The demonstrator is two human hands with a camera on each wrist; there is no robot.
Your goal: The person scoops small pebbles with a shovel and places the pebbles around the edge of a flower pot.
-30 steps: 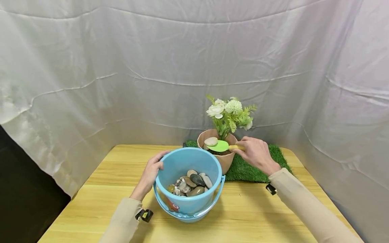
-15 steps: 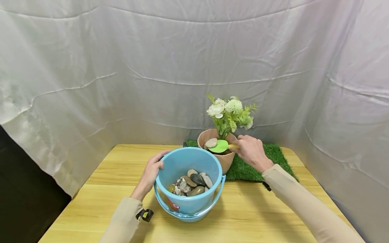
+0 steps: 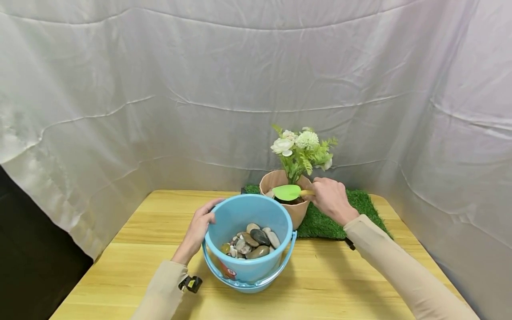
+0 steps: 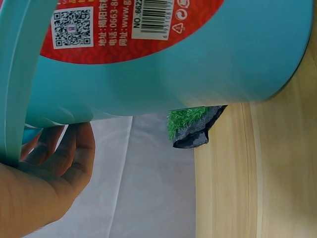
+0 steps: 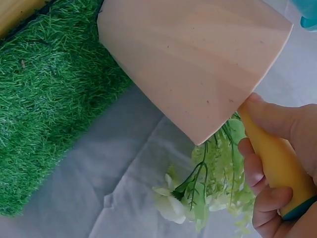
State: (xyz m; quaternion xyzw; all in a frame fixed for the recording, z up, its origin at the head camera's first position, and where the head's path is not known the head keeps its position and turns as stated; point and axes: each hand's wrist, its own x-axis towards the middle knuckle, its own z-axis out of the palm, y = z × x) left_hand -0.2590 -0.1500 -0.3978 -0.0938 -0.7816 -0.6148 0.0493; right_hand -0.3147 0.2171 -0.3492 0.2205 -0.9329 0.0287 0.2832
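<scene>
A light blue bucket (image 3: 250,208) stands tilted on the table, with several smooth stones (image 3: 259,236) of mixed colours inside. My left hand (image 3: 198,227) grips its left rim, thumb inside and fingers along the outer wall. In my right hand (image 3: 333,201) is a garden trowel (image 3: 286,193), held by its yellow handle (image 5: 280,163). The green blade lies over the mouth of a pinkish flower pot (image 3: 297,215), with no stone showing on top of it. Dark soil and part of a pale stone (image 3: 270,194) show in the pot beside the blade. White flowers (image 3: 307,140) with green leaves rise from it.
The pot is on a mat of artificial grass (image 3: 320,226) at the back of the wooden table (image 3: 160,226). The bucket's blue handle (image 3: 260,281) hangs at its front. A grey curtain (image 3: 224,89) encloses the back and sides.
The pale flat stone at the trowel's tip has dropped off into the pot. My right hand moved slightly left, and the blade turned a little. The left hand and bucket stayed put.
</scene>
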